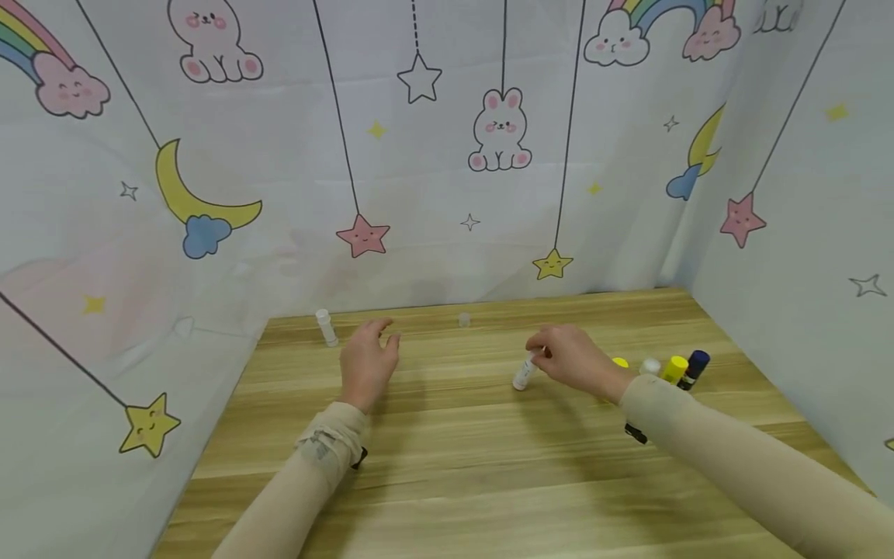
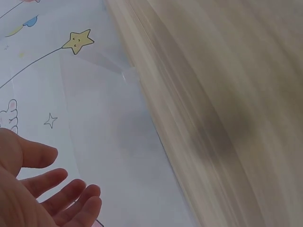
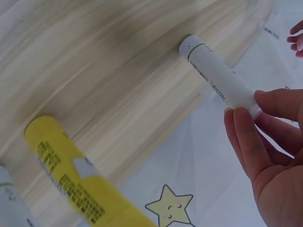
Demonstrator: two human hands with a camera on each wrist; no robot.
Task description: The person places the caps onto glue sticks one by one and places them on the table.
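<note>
My right hand (image 1: 569,357) pinches a white glue stick (image 3: 215,71) at its upper end, between thumb and fingertips. In the head view the glue stick (image 1: 522,374) stands tilted, its lower end at the wooden table (image 1: 447,466); whether it touches is hard to tell. My left hand (image 1: 368,363) hovers with relaxed, slightly bent fingers and holds nothing. Just left of it stands another white tube (image 1: 326,328). Farther back, between the hands, sits a small translucent cap (image 1: 464,319). The left wrist view shows the left palm and fingers (image 2: 71,194) apart from any object.
Beside my right forearm stand a yellow glue stick (image 3: 80,175), a white-topped tube (image 1: 650,366), another yellow-capped tube (image 1: 674,369) and a dark blue one (image 1: 696,368). A printed white curtain (image 1: 433,186) encloses the table's back and sides.
</note>
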